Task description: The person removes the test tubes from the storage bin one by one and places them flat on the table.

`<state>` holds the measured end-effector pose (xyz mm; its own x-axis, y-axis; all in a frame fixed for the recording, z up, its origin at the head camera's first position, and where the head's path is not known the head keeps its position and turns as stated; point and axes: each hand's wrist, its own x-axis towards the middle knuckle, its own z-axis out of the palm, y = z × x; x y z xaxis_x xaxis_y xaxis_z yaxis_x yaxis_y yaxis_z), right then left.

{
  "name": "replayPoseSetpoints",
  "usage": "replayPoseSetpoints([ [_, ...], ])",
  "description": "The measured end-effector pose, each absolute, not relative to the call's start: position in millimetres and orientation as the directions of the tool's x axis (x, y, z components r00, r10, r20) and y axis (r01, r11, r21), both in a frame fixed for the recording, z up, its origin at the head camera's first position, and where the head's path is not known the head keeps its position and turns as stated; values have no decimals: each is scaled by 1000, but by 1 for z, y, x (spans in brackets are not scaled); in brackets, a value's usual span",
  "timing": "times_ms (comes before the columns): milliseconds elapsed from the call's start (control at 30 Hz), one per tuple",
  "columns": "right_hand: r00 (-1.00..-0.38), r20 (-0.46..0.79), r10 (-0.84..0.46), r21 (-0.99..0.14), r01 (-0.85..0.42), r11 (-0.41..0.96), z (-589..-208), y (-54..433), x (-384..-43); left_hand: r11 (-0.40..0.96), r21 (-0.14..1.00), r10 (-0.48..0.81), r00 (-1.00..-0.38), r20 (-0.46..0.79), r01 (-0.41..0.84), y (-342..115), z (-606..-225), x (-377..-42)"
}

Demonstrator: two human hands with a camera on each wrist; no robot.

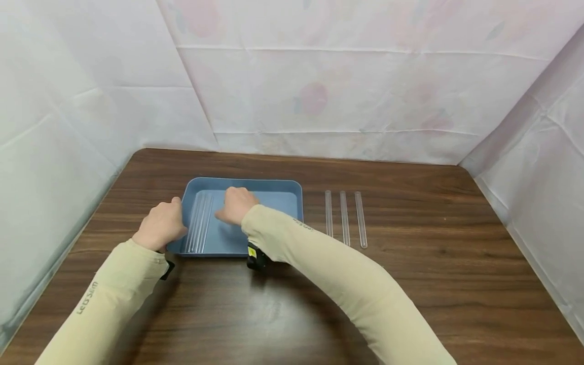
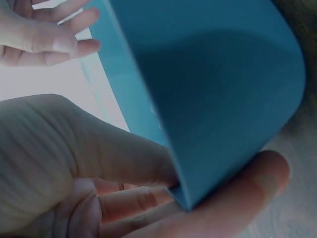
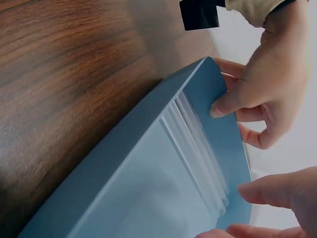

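My left hand grips the left wall of a shallow blue tray; in the left wrist view its thumb lies inside the wall and a finger outside. Several clear test tubes lie side by side in the tray along that left side. Over the tray, just right of these tubes, hovers my right hand. The right wrist view shows its thumb and fingers spread apart near the tube ends, with nothing between them.
Right of the tray, three more clear test tubes lie in parallel on the brown wooden table; my right forearm partly covers their near ends. White patterned cloth hangs behind the table and along both sides.
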<state>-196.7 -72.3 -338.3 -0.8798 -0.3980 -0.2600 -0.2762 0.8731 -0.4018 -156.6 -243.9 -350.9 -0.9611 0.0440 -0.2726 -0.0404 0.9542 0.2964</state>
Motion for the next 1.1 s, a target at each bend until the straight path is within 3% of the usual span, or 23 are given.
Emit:
replayPoseSetpoints([
  [267, -900, -221, -376, -364, -282, 888, -340, -85, -191, 952, 303, 42, -959, -281, -47, -240, -351, -155],
  [733, -879, -268, -394, -219, -343, 913, -360, -115, -193, 957, 286, 32, -963, -266, -47, -240, -352, -154],
  [1100, -875, -291, -386, -193, -341, 920, -368, -125, -189, 958, 286, 41, -971, -235, -28, -238, -354, -154],
])
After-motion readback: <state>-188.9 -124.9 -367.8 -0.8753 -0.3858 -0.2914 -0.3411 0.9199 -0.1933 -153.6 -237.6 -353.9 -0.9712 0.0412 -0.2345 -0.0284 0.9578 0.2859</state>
